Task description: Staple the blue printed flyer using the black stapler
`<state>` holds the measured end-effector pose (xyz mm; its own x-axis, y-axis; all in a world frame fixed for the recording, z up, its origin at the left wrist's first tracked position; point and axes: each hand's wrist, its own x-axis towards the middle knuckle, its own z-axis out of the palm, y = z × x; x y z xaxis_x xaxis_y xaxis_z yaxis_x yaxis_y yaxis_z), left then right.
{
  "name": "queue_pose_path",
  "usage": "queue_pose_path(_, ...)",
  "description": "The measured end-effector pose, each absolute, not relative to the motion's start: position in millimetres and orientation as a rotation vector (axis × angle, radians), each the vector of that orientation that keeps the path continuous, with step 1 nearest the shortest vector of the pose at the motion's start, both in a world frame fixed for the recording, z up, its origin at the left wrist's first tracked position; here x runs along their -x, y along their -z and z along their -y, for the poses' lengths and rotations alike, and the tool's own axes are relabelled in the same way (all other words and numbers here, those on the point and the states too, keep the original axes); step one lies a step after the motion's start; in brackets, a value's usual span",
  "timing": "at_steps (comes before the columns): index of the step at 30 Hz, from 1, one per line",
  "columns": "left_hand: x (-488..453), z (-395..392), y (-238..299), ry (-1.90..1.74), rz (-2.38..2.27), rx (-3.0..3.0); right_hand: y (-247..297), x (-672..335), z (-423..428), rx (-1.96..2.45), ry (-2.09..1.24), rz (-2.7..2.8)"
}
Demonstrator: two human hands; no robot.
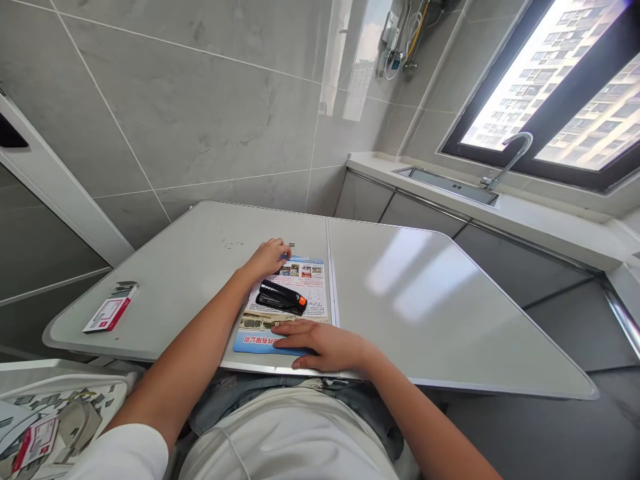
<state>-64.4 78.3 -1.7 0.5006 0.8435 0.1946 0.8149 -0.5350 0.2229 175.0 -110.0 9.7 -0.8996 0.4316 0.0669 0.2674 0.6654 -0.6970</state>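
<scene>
A printed colour leaflet (pixel 310 287) lies on the grey folding table (pixel 425 293) in front of me. A black stapler with an orange end (pixel 281 297) rests on top of it. My left hand (pixel 270 257) is at the leaflet's far left corner, fingers curled and pinching the paper's edge. My right hand (pixel 320 343) lies flat on the leaflet's near edge, fingers stretched out to the left, pressing the paper down.
A small red-and-white box (pixel 111 311) sits near the table's left edge. Tiny loose staples (pixel 231 244) lie beyond my left hand. A sink with a tap (pixel 505 163) is under the window at the right. A white stool with another small box (pixel 35 437) stands at lower left.
</scene>
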Motion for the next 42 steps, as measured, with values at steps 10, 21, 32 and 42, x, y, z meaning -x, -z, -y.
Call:
queue_pose_path(10,64.7,-83.5,15.2,-0.523,-1.479,-2.617,-25.9,-185.8,66.3,0.205,-1.351,2.636)
queue_pose_path(21,61.5,-89.6,27.3,-0.559,-1.518,-2.521,-2.7,-166.2,23.7,0.834,-0.729,2.152)
queue_pose_path(32,58.4,-85.9,27.2,-0.502,-1.604,-2.573,9.9,-174.0,25.5,0.716,-0.656,2.528)
queue_pose_path(42,56.6,-87.1,30.3,-0.47,-1.638,-2.555,12.1,-172.4,27.6,0.766,-0.606,2.557)
